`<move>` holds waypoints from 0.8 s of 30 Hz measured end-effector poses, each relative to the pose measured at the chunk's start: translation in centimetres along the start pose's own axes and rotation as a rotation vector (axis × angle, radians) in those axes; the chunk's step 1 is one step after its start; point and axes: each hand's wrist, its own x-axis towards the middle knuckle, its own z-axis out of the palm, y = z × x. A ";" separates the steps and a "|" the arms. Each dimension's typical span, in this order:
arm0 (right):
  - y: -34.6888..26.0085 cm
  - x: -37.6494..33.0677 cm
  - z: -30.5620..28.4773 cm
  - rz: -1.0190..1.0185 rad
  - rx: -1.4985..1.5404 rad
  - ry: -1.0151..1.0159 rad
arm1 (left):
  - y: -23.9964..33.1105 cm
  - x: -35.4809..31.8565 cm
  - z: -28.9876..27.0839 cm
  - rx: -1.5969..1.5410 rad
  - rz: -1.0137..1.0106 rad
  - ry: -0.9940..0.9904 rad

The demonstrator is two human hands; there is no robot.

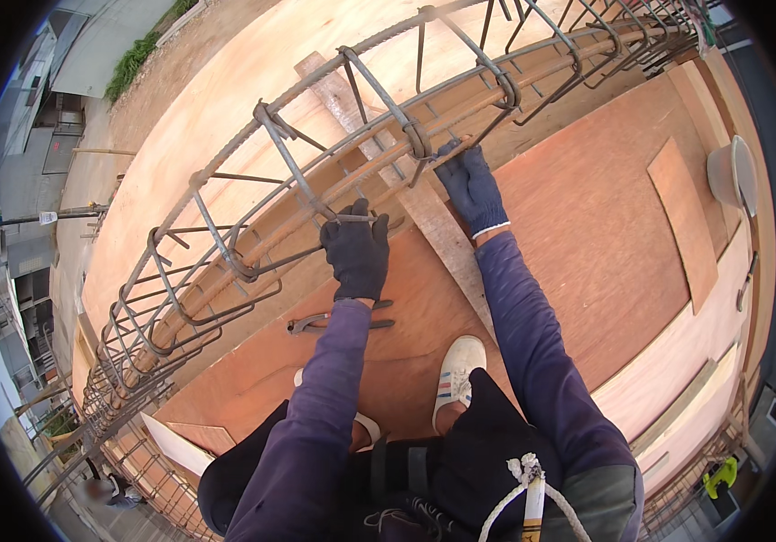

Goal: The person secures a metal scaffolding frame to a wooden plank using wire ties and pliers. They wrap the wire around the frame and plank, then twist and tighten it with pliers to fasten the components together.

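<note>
A long rebar cage of lengthwise steel bars and bent stirrups curves across the view in front of me. My left hand, in a dark knit glove, is closed on a stirrup on the cage's near side. Farther right, my right hand, in a dark blue glove, has its fingers curled over a rebar at the cage's near edge; its fingertips are partly hidden. A pair of pliers lies on the plywood, partly covered by my left forearm.
A narrow board runs beneath the cage between my arms. At the right stand a white bucket and a loose plywood strip. My shoes rest on the plywood. Past the left edge, a person appears far below.
</note>
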 end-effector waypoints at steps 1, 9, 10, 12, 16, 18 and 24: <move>0.0 0.1 -0.1 0.003 -0.002 0.024 | 0.2 -0.2 0.0 -0.030 0.031 0.058; 0.0 0.4 -0.3 0.009 -0.040 0.051 | 1.0 -12.6 -2.8 -0.148 -0.133 -0.037; -0.1 0.3 -0.2 0.007 -0.089 0.078 | 0.6 -14.6 -3.5 -0.171 -0.224 -0.087; -0.4 0.2 0.0 0.017 -0.165 0.101 | -0.9 -17.4 -4.5 -0.118 -0.398 -0.131; -1.4 -0.2 1.2 0.055 -0.252 0.116 | -6.6 -20.4 -7.5 0.002 -0.653 -0.077; -1.9 -1.4 2.2 0.054 -0.425 0.275 | -9.7 -21.1 -8.9 0.059 -0.770 -0.065; 0.3 -14.8 5.4 0.028 -1.269 -0.105 | -13.0 -22.0 -10.5 0.074 -0.994 -0.117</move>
